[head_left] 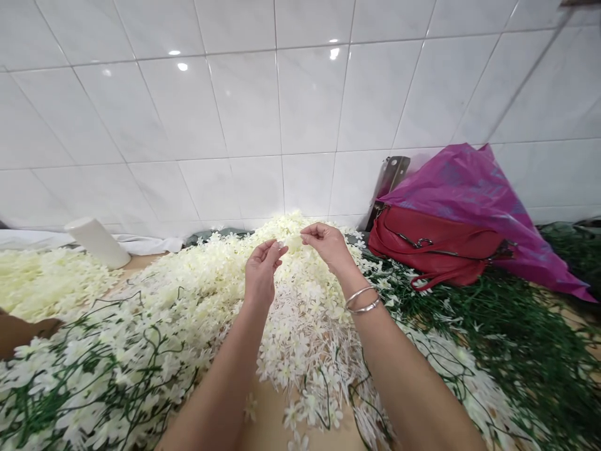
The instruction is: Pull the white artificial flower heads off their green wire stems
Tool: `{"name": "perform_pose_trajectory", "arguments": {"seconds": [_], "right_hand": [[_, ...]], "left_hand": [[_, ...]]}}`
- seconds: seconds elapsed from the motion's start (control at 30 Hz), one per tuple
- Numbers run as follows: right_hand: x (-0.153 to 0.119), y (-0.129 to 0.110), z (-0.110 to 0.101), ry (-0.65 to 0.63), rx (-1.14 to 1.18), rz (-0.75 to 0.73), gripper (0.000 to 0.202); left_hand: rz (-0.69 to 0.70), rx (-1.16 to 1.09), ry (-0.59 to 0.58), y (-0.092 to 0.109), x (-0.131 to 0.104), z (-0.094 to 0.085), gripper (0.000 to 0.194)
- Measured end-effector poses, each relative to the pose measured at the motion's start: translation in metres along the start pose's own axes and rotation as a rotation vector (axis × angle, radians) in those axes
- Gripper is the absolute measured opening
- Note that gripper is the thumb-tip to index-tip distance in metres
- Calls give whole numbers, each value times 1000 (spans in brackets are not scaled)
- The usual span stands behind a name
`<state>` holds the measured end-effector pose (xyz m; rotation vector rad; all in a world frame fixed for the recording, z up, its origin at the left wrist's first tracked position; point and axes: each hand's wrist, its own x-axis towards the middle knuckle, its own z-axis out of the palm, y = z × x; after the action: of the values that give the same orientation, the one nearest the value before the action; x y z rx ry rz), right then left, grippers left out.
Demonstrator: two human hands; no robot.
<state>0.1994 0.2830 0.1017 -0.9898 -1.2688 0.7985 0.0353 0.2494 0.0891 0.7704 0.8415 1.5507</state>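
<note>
My left hand [263, 269] is raised above the pile with thumb and fingertips pinched together. A small whitish piece shows at its fingertips, too small to make out fully. My right hand [326, 245], with two silver bangles [362, 300] at the wrist, pinches the edge of a pale cream artificial flower [293, 243] between the two hands. Below and around them lies a heap of cream and white artificial flowers [220, 263]. White stems [335, 341] and loose blossoms lie between my forearms.
A red handbag [432, 241] and a magenta plastic bag [460, 181] stand at right by the tiled wall [244, 100]. Green stems [516, 326] spread below them. A white cylinder [97, 243] leans at left. Another person's hand [44, 327] reaches in from the left edge.
</note>
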Motion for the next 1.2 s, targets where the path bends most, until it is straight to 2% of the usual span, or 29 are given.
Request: {"name": "perform_pose_trajectory", "arguments": {"seconds": [0.13,0.27,0.4,0.5,0.63,0.77,0.97,1.2], "right_hand": [[-22,-33,-7,-54,-84,-26,10],[-67,-70,-18,-93,-246,-114,1],[-121,-89,-22,-64,-357,-164,12],[-146,-92,-15,-69,-323,-133,11],[-151,-89,-1,1,-265,-126,8],[-148,-85,6,65,-257,-152,9],[-154,-81,17,39,-232,-129,10],[-151,-70,16,125,-239,-125,11]], "left_hand": [[78,86,-54,4,-29,-11,46],[124,239,-60,7,-53,-18,45],[32,328,-40,8,-74,-25,51],[-35,304,-58,2,-86,-31,47],[-22,255,-97,-1,-95,-31,40],[0,229,-116,7,-98,-25,43],[52,232,-114,13,-104,-21,42],[-8,204,-142,15,-110,-14,36]]}}
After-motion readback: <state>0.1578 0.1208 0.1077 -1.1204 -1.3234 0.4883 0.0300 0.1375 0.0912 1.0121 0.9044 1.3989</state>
